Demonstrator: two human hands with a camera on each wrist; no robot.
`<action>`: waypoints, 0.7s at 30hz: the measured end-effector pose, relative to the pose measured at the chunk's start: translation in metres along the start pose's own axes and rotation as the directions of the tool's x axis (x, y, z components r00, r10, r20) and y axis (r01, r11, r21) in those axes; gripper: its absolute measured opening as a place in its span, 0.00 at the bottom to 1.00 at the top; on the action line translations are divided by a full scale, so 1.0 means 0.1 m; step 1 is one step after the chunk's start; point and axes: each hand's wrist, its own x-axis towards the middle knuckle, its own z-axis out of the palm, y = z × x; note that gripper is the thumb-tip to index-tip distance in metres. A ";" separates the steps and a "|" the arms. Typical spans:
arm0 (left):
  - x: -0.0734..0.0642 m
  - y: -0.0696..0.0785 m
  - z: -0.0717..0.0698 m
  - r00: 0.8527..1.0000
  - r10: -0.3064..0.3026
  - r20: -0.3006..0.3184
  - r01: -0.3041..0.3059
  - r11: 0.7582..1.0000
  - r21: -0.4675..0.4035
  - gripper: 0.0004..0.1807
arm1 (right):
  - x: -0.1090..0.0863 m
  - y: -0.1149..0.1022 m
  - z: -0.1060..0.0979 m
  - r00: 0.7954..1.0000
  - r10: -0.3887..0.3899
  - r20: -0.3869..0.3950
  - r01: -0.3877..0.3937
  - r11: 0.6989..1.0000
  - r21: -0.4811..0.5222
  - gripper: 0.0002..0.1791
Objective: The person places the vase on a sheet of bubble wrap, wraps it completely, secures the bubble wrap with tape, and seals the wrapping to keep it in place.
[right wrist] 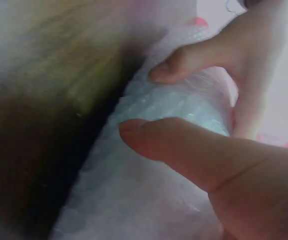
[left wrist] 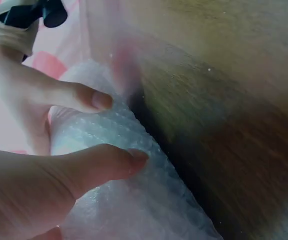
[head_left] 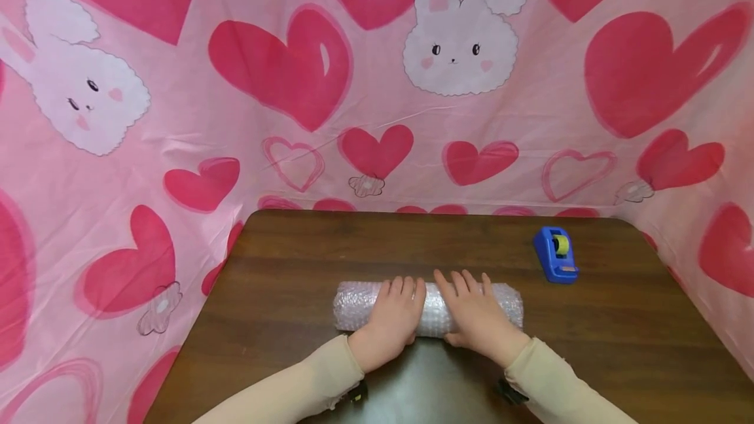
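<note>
A roll of clear bubble wrap (head_left: 434, 316) lies crosswise on the table. My left hand (head_left: 393, 316) holds it just left of its middle, fingers laid over the top and thumb on the near side. To the right of the middle, my right hand (head_left: 478, 319) grips it the same way, its fingers more spread. Both thumbs press on the bubbled surface: the left thumb (left wrist: 108, 167) is close in the left wrist view, the right thumb (right wrist: 171, 140) in the right wrist view. Whatever is inside the roll is hidden by the layers.
A blue tape dispenser (head_left: 554, 257) with a yellow tape roll stands at the back right of the brown wooden table (head_left: 283, 254). Pink cloth (head_left: 377, 110) printed with hearts and rabbits hangs behind and at both sides of the table.
</note>
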 end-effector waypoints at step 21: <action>0.02 -0.02 -0.01 0.984 -0.051 0.169 0.078 0.985 -0.153 0.57 | 0.12 0.14 0.15 0.993 -0.070 -0.091 0.064 0.996 -0.065 0.54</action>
